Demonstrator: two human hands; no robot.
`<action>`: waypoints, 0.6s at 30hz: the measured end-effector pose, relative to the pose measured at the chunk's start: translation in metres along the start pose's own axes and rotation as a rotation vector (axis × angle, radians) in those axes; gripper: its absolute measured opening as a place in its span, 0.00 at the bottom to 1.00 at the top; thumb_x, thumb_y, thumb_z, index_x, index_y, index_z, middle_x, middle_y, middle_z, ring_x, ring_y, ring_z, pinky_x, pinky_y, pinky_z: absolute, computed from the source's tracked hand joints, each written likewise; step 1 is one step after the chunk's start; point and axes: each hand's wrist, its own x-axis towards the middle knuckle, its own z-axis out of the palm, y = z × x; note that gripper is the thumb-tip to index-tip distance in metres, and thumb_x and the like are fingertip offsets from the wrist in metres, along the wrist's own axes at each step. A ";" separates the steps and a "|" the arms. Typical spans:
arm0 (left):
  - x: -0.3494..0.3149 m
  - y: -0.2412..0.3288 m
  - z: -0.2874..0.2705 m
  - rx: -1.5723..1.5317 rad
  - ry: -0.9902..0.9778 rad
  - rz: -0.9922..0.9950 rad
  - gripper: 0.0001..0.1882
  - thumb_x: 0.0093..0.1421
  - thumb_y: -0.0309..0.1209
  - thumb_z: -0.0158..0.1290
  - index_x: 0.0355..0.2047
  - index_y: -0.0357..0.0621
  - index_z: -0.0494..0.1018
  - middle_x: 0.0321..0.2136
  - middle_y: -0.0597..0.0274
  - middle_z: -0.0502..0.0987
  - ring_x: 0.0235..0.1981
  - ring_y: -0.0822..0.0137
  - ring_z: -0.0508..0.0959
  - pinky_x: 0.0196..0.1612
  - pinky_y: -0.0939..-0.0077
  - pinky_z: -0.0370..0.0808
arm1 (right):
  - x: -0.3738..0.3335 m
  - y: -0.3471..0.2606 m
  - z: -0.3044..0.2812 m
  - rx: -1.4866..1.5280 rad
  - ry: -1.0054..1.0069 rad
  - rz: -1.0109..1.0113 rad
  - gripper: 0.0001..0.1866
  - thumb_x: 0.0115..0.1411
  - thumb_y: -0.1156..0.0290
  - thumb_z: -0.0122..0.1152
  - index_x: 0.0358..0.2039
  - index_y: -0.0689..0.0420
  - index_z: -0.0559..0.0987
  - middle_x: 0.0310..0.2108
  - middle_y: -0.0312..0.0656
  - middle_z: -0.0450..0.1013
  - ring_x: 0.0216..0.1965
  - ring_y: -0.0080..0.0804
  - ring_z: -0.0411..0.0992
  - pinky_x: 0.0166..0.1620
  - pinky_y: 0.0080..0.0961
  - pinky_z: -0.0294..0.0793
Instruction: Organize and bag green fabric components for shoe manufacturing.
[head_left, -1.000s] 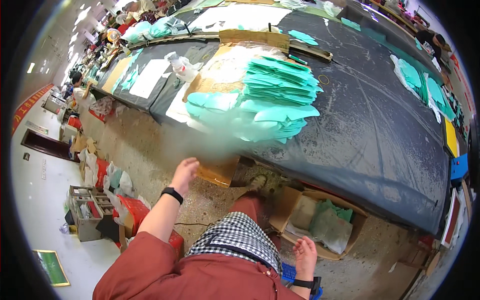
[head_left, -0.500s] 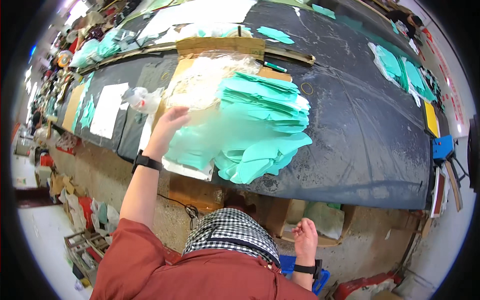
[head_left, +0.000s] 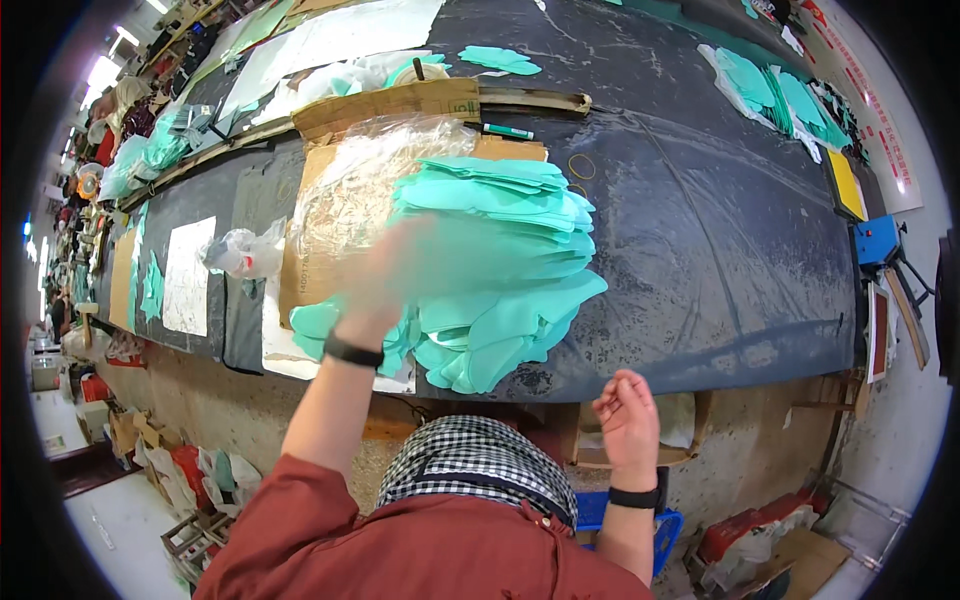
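A tall, uneven pile of thin mint-green cut pieces (head_left: 490, 200) lies on the dark table. My left hand (head_left: 385, 265) is over the left side of this pile, its fingers smeared by motion. A blurred greenish smear to its right hides part of the pile. More mint pieces (head_left: 316, 322) lie beside my left wrist, on a white sheet (head_left: 283, 345). Near the table's front edge, apart from the pile, I keep my right hand (head_left: 628, 418) raised with its fingers curled together; whatever is in them, if anything, is hidden.
Behind the pile are crumpled clear plastic (head_left: 375, 175) on a cardboard sheet (head_left: 305, 275), a green-and-white marker (head_left: 507, 131) and a wooden bar (head_left: 535, 102). A clear plastic bag (head_left: 243, 254) lies left. A blue device (head_left: 876, 241) stands by the right edge.
My left hand has swept right and nearer, from the cardboard's left side onto the pile, and blurred. My right hand has risen toward the table edge. The whole view has shifted slightly.
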 end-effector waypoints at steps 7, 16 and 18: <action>-0.086 -0.040 0.040 -0.376 0.003 -0.585 0.25 0.65 0.29 0.55 0.60 0.37 0.64 0.53 0.53 0.75 0.53 0.62 0.76 0.56 0.67 0.74 | 0.058 -0.062 0.045 -0.290 -0.008 -0.316 0.07 0.68 0.74 0.55 0.45 0.59 0.75 0.34 0.36 0.74 0.34 0.23 0.72 0.42 0.23 0.74; -0.062 -0.043 0.054 -0.613 0.084 -0.589 0.35 0.64 0.27 0.56 0.67 0.36 0.54 0.59 0.50 0.69 0.57 0.60 0.73 0.61 0.67 0.70 | 0.124 -0.066 0.165 -0.564 -0.257 -0.479 0.09 0.66 0.76 0.58 0.46 0.62 0.75 0.37 0.37 0.75 0.37 0.22 0.72 0.44 0.20 0.73; -0.056 -0.044 0.056 -0.645 0.095 -0.579 0.35 0.63 0.27 0.56 0.67 0.35 0.53 0.59 0.50 0.69 0.57 0.60 0.73 0.61 0.67 0.70 | 0.138 -0.066 0.183 -0.616 -0.343 -0.483 0.09 0.67 0.76 0.58 0.46 0.63 0.75 0.37 0.37 0.75 0.38 0.22 0.72 0.45 0.19 0.73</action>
